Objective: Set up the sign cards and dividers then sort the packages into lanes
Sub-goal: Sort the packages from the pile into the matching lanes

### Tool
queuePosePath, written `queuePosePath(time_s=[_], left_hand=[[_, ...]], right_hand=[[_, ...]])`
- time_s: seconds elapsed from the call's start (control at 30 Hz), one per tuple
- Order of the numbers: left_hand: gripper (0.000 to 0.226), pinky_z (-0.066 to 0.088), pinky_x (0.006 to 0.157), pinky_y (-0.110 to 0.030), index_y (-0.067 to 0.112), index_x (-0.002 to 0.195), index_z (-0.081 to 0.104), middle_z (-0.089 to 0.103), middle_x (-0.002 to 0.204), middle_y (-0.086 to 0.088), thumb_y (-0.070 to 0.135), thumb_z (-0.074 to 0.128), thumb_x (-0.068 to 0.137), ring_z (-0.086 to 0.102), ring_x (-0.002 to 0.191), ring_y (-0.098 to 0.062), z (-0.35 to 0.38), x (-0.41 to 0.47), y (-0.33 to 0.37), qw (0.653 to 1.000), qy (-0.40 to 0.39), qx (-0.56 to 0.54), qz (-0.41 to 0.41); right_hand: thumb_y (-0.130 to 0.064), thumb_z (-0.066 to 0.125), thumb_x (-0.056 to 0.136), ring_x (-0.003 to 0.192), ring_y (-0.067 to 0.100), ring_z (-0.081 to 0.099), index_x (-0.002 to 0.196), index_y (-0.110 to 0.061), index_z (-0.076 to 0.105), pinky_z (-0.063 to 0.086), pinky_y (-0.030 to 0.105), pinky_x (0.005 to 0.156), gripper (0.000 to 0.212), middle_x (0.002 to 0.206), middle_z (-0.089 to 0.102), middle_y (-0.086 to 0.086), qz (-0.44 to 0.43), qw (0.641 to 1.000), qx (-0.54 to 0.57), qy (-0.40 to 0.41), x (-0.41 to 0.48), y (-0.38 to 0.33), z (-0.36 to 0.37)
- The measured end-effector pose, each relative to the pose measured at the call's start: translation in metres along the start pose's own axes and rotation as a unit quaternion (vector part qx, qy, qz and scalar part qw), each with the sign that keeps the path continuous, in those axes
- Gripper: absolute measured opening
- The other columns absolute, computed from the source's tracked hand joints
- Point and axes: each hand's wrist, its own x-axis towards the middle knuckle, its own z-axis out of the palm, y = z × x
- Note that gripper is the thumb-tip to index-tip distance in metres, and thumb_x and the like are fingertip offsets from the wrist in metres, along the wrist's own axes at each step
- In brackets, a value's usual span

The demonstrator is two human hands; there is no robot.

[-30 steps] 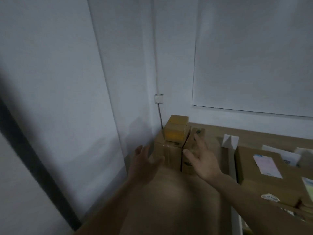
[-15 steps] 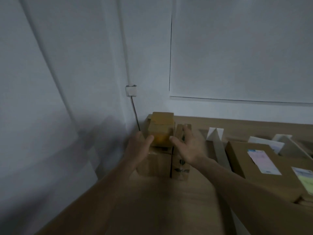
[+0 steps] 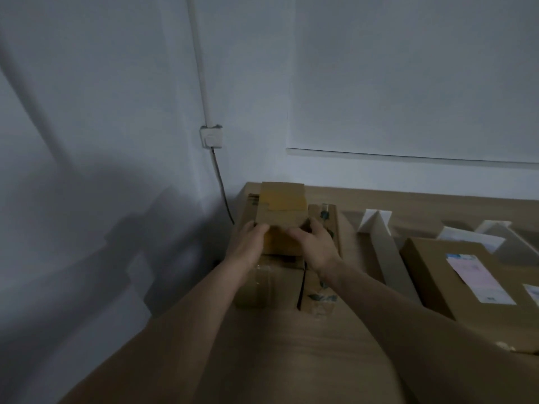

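Box (image 3: 281, 204) sits atop two cartons (image 3: 274, 287); left hand (image 3: 248, 247) and right hand (image 3: 316, 247) grasp its sides with curled fingers (image 3: 260, 228)

The small brown cardboard box (image 3: 281, 220) is matt, and the strip of yellowish tape (image 3: 287, 201) on its top looks smoother. The bigger brown cardboard boxes (image 3: 280, 293) under it carry clear tape (image 3: 264, 282) with a faint shine. The light wooden table top (image 3: 291, 360) shows a fine grain and is matt. The white folded sign card (image 3: 374, 221) seems to be paper. The flat brown cardboard package (image 3: 431, 275) bears a smooth paper label (image 3: 478, 275). The white wall (image 3: 116, 112) is matt, and the white wall socket (image 3: 211, 137) looks like plastic.
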Motion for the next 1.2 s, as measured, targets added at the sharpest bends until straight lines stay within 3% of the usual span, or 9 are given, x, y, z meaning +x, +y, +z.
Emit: queuePosePath(time_s=[0.23, 0.33, 0.43, 0.57, 0.73, 0.87, 0.97, 1.07, 1.2], left_hand=[[0.017, 0.054, 0.081, -0.041, 0.027, 0.096, 0.055, 0.061, 0.100, -0.004, 0.042, 0.048, 0.100, 0.062, 0.091, -0.024, 0.006, -0.025, -0.010, 0.990, 0.082, -0.109, 0.023], [0.020, 0.050, 0.066, -0.033, 0.018, 0.091, 0.058, 0.064, 0.095, -0.008, 0.032, 0.048, 0.103, 0.064, 0.085, -0.023, 0.010, -0.041, -0.019, 0.987, 0.100, -0.123, 0.024], [0.018, 0.048, 0.057, -0.026, 0.014, 0.092, 0.060, 0.066, 0.097, -0.011, 0.026, 0.052, 0.102, 0.065, 0.084, -0.023, 0.011, -0.056, -0.032, 0.982, 0.100, -0.162, 0.015], [0.013, 0.048, 0.059, -0.027, 0.015, 0.107, 0.060, 0.067, 0.111, -0.013, 0.024, 0.055, 0.099, 0.067, 0.096, -0.025, 0.015, -0.082, -0.046, 0.974, 0.088, -0.210, 0.012], [0.064, 0.057, 0.058, -0.025, 0.022, 0.140, 0.049, 0.064, 0.129, -0.010, 0.036, 0.073, 0.083, 0.065, 0.111, -0.029, 0.020, -0.108, -0.074, 0.956, 0.050, -0.287, -0.031], [0.091, 0.057, 0.090, -0.043, 0.029, 0.140, 0.050, 0.067, 0.126, 0.003, 0.051, 0.085, 0.059, 0.067, 0.109, -0.020, 0.023, -0.134, -0.095, 0.982, 0.059, -0.177, 0.010], [0.101, 0.054, 0.095, -0.046, 0.034, 0.144, 0.043, 0.063, 0.126, 0.007, 0.050, 0.088, 0.055, 0.063, 0.111, -0.018, 0.028, -0.150, -0.113, 0.993, 0.070, -0.097, -0.005], [0.095, 0.053, 0.095, -0.048, 0.038, 0.141, 0.041, 0.060, 0.125, 0.010, 0.048, 0.088, 0.059, 0.061, 0.112, -0.018, 0.028, -0.165, -0.135, 0.997, 0.052, -0.038, -0.034], [0.094, 0.060, 0.084, -0.046, 0.036, 0.132, 0.041, 0.058, 0.122, 0.005, 0.043, 0.088, 0.051, 0.061, 0.105, -0.016, 0.035, -0.175, -0.166, 0.998, 0.019, 0.026, -0.054]], right_hand=[[-0.071, 0.066, 0.057, 0.108, 0.027, 0.062, 0.129, -0.028, 0.050, 0.053, 0.054, 0.096, 0.086, 0.119, 0.064, 0.001, 0.035, 0.993, 0.102, 0.038, -0.017, 0.012, -0.002], [-0.073, 0.060, 0.060, 0.101, 0.029, 0.066, 0.115, -0.026, 0.054, 0.057, 0.057, 0.090, 0.073, 0.113, 0.066, 0.005, 0.054, 0.988, 0.132, 0.062, -0.030, 0.022, -0.007], [-0.061, 0.058, 0.080, 0.103, 0.027, 0.063, 0.110, -0.026, 0.058, 0.057, 0.057, 0.089, 0.046, 0.113, 0.066, 0.006, 0.066, 0.980, 0.170, 0.075, -0.042, 0.028, -0.010], [-0.047, 0.058, 0.092, 0.100, 0.030, 0.064, 0.110, -0.019, 0.057, 0.059, 0.058, 0.084, 0.033, 0.110, 0.067, 0.009, 0.078, 0.980, 0.163, 0.084, -0.064, 0.038, -0.013], [-0.031, 0.057, 0.098, 0.101, 0.029, 0.061, 0.113, -0.019, 0.056, 0.060, 0.056, 0.082, 0.020, 0.112, 0.063, 0.007, 0.093, 0.983, 0.148, 0.056, -0.093, 0.059, -0.017], [-0.032, 0.048, 0.100, 0.104, 0.029, 0.063, 0.126, -0.032, 0.053, 0.059, 0.050, 0.083, 0.027, 0.121, 0.064, 0.006, 0.095, 0.991, 0.086, 0.026, -0.115, 0.095, -0.010], [-0.030, 0.045, 0.101, 0.108, 0.030, 0.063, 0.135, -0.038, 0.049, 0.057, 0.048, 0.085, 0.034, 0.128, 0.062, 0.006, 0.114, 0.993, 0.027, -0.009, -0.128, 0.122, 0.001], [-0.039, 0.043, 0.104, 0.121, 0.029, 0.058, 0.149, -0.031, 0.044, 0.050, 0.050, 0.102, 0.045, 0.141, 0.056, 0.006, 0.173, 0.983, 0.005, -0.057, -0.141, 0.146, 0.013], [-0.054, 0.041, 0.104, 0.090, 0.017, 0.059, 0.122, -0.023, 0.056, 0.046, 0.029, 0.067, 0.039, 0.120, 0.060, 0.006, 0.271, 0.954, 0.066, -0.105, -0.159, 0.158, 0.023]])
